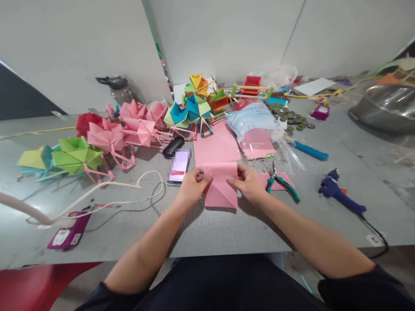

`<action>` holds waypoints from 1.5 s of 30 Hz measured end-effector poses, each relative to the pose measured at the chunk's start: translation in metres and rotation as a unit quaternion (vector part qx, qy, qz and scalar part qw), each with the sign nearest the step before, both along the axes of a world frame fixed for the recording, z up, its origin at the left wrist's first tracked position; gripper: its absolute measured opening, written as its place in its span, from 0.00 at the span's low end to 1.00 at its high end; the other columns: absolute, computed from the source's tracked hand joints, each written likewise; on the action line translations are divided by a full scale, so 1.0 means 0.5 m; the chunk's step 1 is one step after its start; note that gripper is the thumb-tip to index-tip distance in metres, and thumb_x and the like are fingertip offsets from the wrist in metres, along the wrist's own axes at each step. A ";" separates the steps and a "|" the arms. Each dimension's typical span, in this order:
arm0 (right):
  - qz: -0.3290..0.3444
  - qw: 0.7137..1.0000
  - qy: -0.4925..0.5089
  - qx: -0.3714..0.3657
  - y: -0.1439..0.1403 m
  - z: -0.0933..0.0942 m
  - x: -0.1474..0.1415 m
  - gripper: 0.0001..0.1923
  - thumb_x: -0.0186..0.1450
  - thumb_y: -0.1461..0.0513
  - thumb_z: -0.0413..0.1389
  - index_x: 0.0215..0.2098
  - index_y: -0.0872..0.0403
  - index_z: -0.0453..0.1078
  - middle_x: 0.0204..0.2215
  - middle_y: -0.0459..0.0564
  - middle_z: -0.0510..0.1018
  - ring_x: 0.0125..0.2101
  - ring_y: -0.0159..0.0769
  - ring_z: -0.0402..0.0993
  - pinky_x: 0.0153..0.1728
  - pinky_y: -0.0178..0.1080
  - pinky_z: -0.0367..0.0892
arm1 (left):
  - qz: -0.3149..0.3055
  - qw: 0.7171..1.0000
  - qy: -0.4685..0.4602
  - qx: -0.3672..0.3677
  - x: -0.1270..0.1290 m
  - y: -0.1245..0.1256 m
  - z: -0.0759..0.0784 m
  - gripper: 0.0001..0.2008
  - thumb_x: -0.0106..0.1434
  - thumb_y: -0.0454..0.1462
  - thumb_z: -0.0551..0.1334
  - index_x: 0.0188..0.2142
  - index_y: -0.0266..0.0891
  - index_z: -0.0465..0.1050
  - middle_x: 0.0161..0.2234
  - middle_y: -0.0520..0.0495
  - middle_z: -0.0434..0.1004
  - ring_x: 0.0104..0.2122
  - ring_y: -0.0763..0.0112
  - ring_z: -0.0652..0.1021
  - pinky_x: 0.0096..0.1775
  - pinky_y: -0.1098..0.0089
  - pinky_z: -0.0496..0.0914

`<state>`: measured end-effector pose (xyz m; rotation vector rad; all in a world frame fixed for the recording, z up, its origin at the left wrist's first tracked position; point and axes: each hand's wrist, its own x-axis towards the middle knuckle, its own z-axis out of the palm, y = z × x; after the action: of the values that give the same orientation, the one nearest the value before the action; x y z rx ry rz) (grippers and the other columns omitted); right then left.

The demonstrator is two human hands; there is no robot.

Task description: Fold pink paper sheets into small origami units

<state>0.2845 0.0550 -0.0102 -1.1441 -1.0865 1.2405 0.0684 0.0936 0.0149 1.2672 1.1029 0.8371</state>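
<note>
Between my two hands is a sheet of pink paper (221,196) with crease lines across its lower part and its upper edge bent over. My left hand (195,186) pinches its left side, thumb on top and fingers behind. On the opposite side my right hand (247,183) grips the paper the same way. Just beyond lies a larger pink sheet (214,144) flat on the table. A phone (179,166) rests left of my left hand. Pliers with green handles (279,181) lie on a small pink piece right of my right hand.
Folded paper models (106,136) crowd the table's left and back. A plastic bag (253,119), coins (295,119), a blue-handled cutter (310,150), a glue gun (342,192) and a metal bowl (385,108) are at right. A white cable (129,201) and purple packet (69,231) lie left.
</note>
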 end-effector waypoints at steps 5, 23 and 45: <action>-0.003 1.000 0.010 0.004 0.000 0.006 0.002 0.22 0.54 0.55 0.77 0.43 0.48 0.77 0.38 0.48 0.84 0.40 0.43 0.81 0.45 0.48 0.78 | -0.007 1.000 0.027 0.014 -0.003 0.006 -0.016 0.13 0.60 0.41 0.74 0.29 0.38 0.73 0.21 0.54 0.70 0.22 0.74 0.68 0.27 0.72 0.59; -0.075 0.990 -0.094 0.070 0.003 -0.003 0.004 0.16 0.63 0.48 0.70 0.37 0.48 0.73 0.31 0.47 0.79 0.30 0.38 0.76 0.31 0.41 0.71 | -0.002 1.000 -0.023 -0.012 0.000 0.005 0.000 0.05 0.60 0.35 0.71 0.34 0.36 0.77 0.26 0.50 0.78 0.25 0.72 0.76 0.30 0.71 0.69; -0.041 0.992 0.116 -0.029 0.005 -0.011 -0.006 0.19 0.48 0.60 0.76 0.38 0.50 0.83 0.38 0.50 0.87 0.39 0.44 0.82 0.47 0.49 0.78 | 0.023 0.970 -0.235 0.061 0.003 -0.011 0.024 0.26 0.49 0.31 0.77 0.48 0.46 0.78 0.57 0.46 0.82 0.44 0.68 0.82 0.40 0.71 0.76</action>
<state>0.2817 0.0574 -0.0156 -1.0476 -0.8268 1.3100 0.0700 0.0884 0.0270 1.0689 0.7100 1.1838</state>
